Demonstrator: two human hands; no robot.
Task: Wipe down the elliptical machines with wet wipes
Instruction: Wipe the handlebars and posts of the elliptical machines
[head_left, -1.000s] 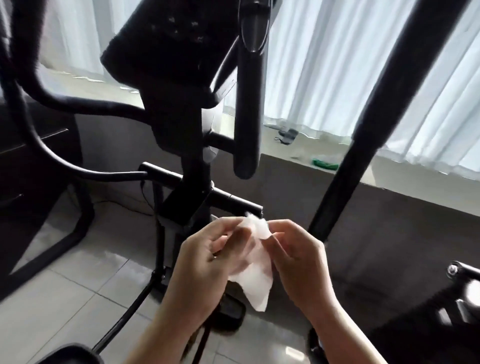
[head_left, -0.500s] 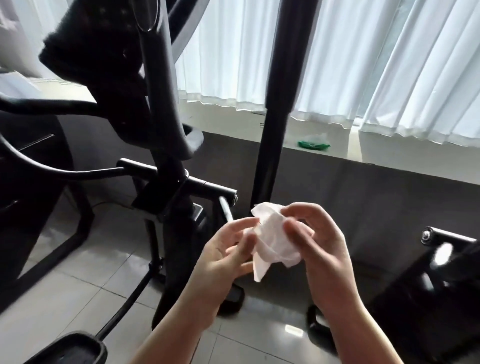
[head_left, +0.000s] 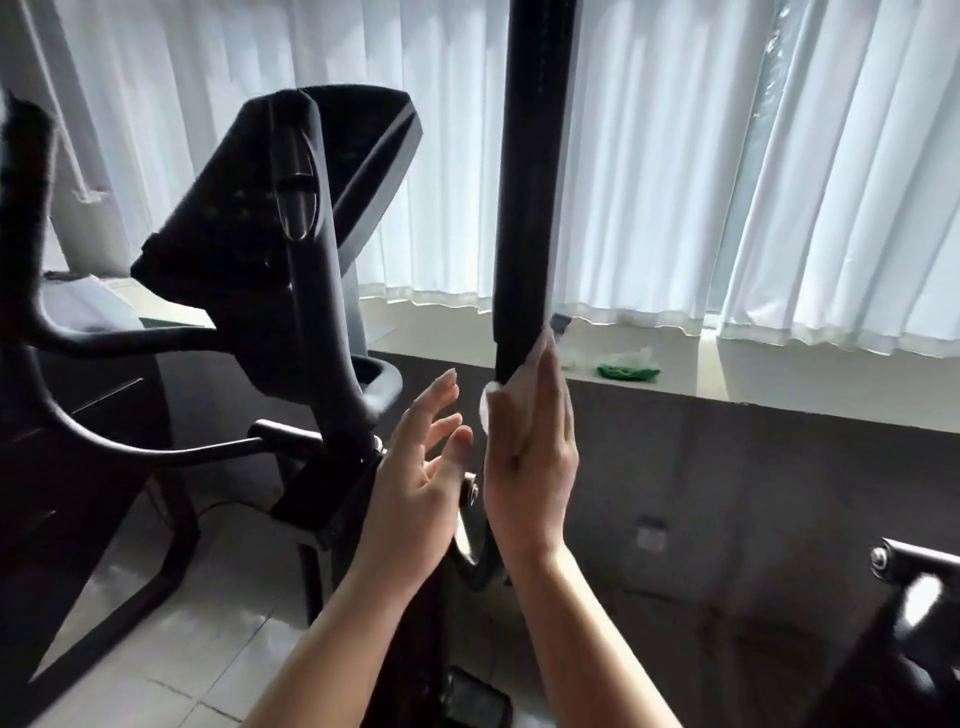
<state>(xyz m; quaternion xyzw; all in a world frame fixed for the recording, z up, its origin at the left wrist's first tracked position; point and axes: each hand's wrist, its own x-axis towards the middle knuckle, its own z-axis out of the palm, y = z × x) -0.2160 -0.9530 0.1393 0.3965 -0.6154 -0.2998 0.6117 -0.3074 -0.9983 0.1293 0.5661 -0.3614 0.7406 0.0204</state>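
The step in hand looks like the start of a wipe on the upright handlebar (head_left: 530, 182), the thick black pole that rises through the middle of the view. The right hand (head_left: 530, 467) is flat, fingers together and pointing up, and it presses the wet wipe (head_left: 493, 402) against the lower end of that pole's padded grip. The white wipe shows only as a thin edge along the fingertips and a small fold at the left of the palm; the rest is hidden between hand and pole. The left hand (head_left: 421, 478) hangs just to the left, fingers spread and loose, holding nothing and touching nothing.

The next move, as I judge it, calls for the right hand to curl round the pole so the wipe wraps it, then slide up along the grip. The left hand could steady the pole lower down, since such an arm may swing.

Compared with half a second ago, the wipe is no longer bunched between both hands at chest height. The left hand has let go and the right has carried the wipe up to the pole. The view has also tilted upward, so the console (head_left: 291, 208) on the left and the curtains (head_left: 727, 182) beyond now fill more of the frame.
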